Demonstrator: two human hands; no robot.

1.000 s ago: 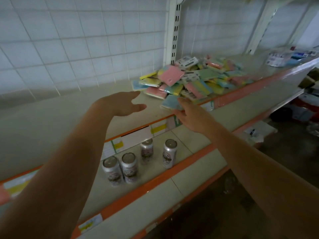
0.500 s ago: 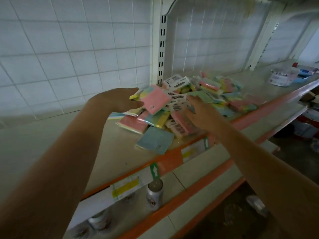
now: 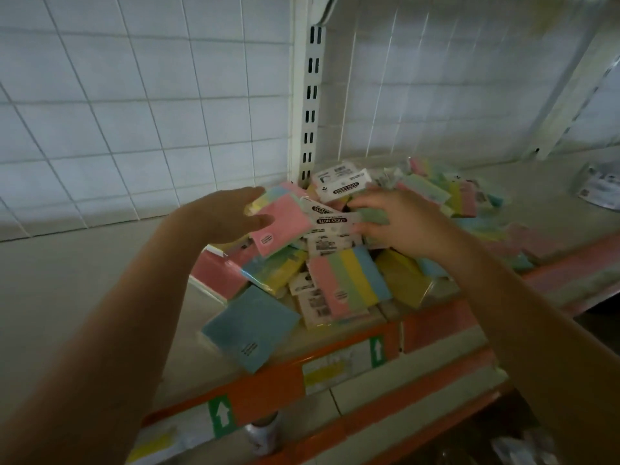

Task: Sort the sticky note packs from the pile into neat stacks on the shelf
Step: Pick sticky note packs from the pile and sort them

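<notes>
A pile [image 3: 352, 263] of sticky note packs lies on a shelf [image 3: 84, 297]. The left hand [image 3: 224, 216] pinches a pink pack [image 3: 281, 226] at the pile's top between thumb and fingers [image 3: 250, 193]. The right hand [image 3: 399, 219], fingers curled, grips a white-labelled pack [image 3: 337, 221] beside it.

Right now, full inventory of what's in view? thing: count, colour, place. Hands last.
sticky note pile: many packs, count unclear; pink, yellow, green, blue; on the shelf by the upright.
pink pack: one, tilted on top of the pile at its left.
blue pack: one, flat at the pile's front edge.
striped pack: one, pink-green-yellow-blue, front of the pile.
shelf: one, pale surface, orange front strip.
upright: one, white, slotted, behind the pile.
can: one, partly hidden, lower shelf.
left hand: fingers against the pink pack.
right hand: on the labelled packs atop the pile.
</notes>
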